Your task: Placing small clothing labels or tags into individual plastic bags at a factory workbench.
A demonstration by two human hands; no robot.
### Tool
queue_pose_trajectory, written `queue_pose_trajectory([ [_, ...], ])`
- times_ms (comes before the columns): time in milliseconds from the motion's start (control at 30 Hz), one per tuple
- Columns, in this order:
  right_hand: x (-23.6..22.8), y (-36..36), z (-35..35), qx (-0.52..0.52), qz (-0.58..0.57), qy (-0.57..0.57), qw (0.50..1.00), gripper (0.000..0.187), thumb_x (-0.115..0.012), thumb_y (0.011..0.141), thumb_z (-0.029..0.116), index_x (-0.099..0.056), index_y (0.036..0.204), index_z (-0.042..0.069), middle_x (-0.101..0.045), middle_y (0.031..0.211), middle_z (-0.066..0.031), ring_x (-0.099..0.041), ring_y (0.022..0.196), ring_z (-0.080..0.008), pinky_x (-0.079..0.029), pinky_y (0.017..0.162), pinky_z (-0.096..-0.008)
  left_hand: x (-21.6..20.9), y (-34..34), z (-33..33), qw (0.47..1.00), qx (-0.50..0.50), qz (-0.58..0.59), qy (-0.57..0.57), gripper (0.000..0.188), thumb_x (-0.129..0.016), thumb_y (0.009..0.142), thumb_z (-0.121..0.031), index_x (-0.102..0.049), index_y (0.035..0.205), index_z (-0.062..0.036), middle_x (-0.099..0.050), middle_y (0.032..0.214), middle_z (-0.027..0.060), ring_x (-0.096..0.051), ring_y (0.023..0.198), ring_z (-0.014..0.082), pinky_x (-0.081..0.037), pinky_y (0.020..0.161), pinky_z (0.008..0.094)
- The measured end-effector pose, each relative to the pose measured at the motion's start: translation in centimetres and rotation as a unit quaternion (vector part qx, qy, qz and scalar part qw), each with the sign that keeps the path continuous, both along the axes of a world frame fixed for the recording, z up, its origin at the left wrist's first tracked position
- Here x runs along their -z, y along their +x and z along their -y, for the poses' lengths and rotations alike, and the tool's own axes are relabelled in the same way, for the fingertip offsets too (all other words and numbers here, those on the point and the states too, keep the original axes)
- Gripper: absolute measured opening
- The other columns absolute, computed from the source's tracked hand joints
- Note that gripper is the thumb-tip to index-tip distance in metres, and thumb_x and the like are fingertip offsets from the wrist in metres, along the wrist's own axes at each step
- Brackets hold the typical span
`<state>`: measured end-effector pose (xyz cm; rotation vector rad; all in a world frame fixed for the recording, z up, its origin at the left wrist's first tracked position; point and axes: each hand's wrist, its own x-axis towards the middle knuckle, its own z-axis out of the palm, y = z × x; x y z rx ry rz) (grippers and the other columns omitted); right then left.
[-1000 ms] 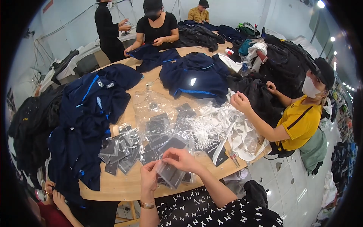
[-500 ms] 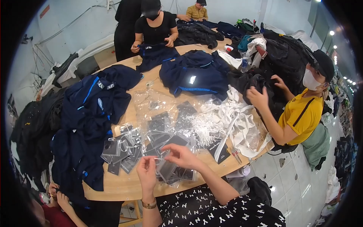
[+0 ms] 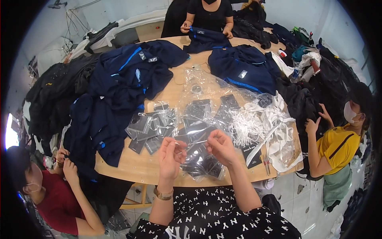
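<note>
Above the near side of the table, my left hand (image 3: 171,156) is closed, with its fingertips pinching a thin white string (image 3: 195,142). My right hand (image 3: 221,147), also in a pinch, has the other end, and the string stretches between the two. Beneath and beyond the hands lie dark grey tags in clear plastic sleeves (image 3: 140,122), several with white loops. More dark cards show through a large crinkled clear plastic bag (image 3: 190,75). To the right of my right hand sits a heap of white strings (image 3: 244,129).
Navy garments with blue trim (image 3: 119,81) cover the left; another navy garment (image 3: 254,73) lies farther back. White fabric strips (image 3: 278,139) and scissors (image 3: 266,164) are at the right. Co-workers handle clothes around the wooden table (image 3: 119,171): far side, left and right.
My hands have drawn apart sideways, and the white string now shows stretched between them. The view has swung left, bringing the co-worker in red further in. The co-worker in yellow has lowered both hands.
</note>
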<state>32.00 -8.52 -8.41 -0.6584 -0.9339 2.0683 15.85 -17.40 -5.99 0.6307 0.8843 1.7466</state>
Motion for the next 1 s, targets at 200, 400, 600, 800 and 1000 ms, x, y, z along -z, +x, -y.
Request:
queue_pose_trajectory([
  [200,0.6,0.4,0.0,-0.062,-0.142,-0.054,0.986,0.019,-0.048,0.088,0.005,-0.054,0.103,-0.004,-0.059,0.090,-0.0105,-0.056,0.075,-0.0141,-0.046,0.069,-0.0257,-0.1,0.3,0.2,1.000,-0.008,0.016,-0.022,0.006,-0.042,0.092,-0.012,-0.045,0.090,-0.0067,-0.053,0.078,0.0040,-0.051,0.062,0.0100,-0.043,0.051,0.0209],
  [400,0.0,0.5,-0.1,-0.074,-0.128,-0.011,0.989,0.023,-0.047,0.087,0.001,-0.047,0.110,-0.003,-0.058,0.095,-0.0125,-0.057,0.078,-0.0148,-0.047,0.071,-0.0262,-0.1,0.6,-0.2,0.999,-0.014,-0.022,-0.022,0.005,-0.046,0.090,-0.010,-0.046,0.090,-0.0050,-0.054,0.080,0.0049,-0.051,0.063,0.0101,-0.045,0.055,0.0224],
  [600,-0.1,0.4,0.1,-0.072,-0.112,-0.024,0.991,0.023,-0.048,0.087,0.001,-0.044,0.110,-0.001,-0.059,0.092,-0.0132,-0.058,0.074,-0.0151,-0.048,0.066,-0.0242,-0.6,0.9,0.1,0.991,-0.036,-0.123,-0.028,0.008,-0.049,0.088,-0.008,-0.049,0.091,-0.0004,-0.055,0.081,0.0061,-0.054,0.067,0.0101,-0.049,0.060,0.0236],
  [800,-0.5,0.2,0.1,-0.015,0.046,0.015,0.999,0.014,-0.053,0.086,0.008,-0.054,0.095,-0.003,-0.061,0.078,-0.0100,-0.057,0.061,-0.0126,-0.048,0.057,-0.0237,-0.5,1.0,0.1,0.991,-0.025,-0.128,-0.035,0.013,-0.055,0.084,-0.004,-0.054,0.096,0.0024,-0.058,0.086,0.0085,-0.058,0.075,0.0128,-0.050,0.061,0.0235],
  [1000,-1.3,-0.4,0.7,0.058,0.239,0.197,0.949,0.017,-0.057,0.085,0.012,-0.060,0.087,-0.004,-0.060,0.067,-0.0054,-0.056,0.059,-0.0085,-0.047,0.054,-0.0221,-0.9,1.3,0.2,0.984,-0.018,-0.168,-0.057,0.018,-0.058,0.082,-0.002,-0.055,0.099,0.0027,-0.060,0.089,0.0077,-0.059,0.076,0.0113,-0.050,0.063,0.0227],
])
